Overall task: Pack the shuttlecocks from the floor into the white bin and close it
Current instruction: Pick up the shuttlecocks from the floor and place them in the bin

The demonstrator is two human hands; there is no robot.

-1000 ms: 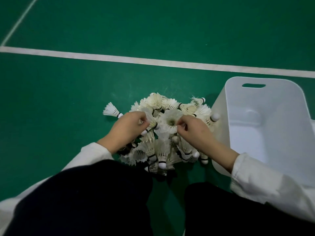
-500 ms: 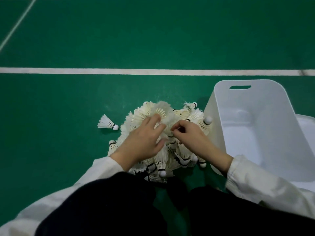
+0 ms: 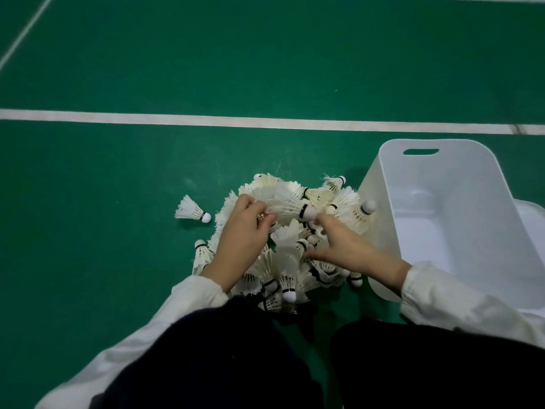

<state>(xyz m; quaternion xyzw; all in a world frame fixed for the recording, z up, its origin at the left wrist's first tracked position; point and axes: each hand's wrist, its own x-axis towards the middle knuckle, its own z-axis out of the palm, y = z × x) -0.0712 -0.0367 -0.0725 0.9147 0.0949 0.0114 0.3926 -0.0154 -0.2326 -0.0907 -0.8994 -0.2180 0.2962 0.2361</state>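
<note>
A heap of white feather shuttlecocks (image 3: 342, 202) lies on the green floor in front of my knees. My left hand (image 3: 240, 234) grips the feather skirt of one shuttlecock (image 3: 284, 203) held sideways above the heap, cork pointing right. My right hand (image 3: 345, 246) reaches into the heap's middle, fingers spread among the feathers; its forefinger touches that cork. One shuttlecock (image 3: 191, 209) lies alone to the left of the heap. The white bin (image 3: 392, 208) stands open right of the heap, with nothing visible inside it.
A white court line (image 3: 206, 121) crosses the floor beyond the heap. Something flat and white (image 3: 530, 212), maybe the bin's lid, shows behind the bin at the right edge. My dark-trousered knees (image 3: 236, 349) fill the bottom of the view.
My left hand has closed on a shuttlecock's skirt and lifted it sideways above the heap. My right hand has opened and moved down into the heap.
</note>
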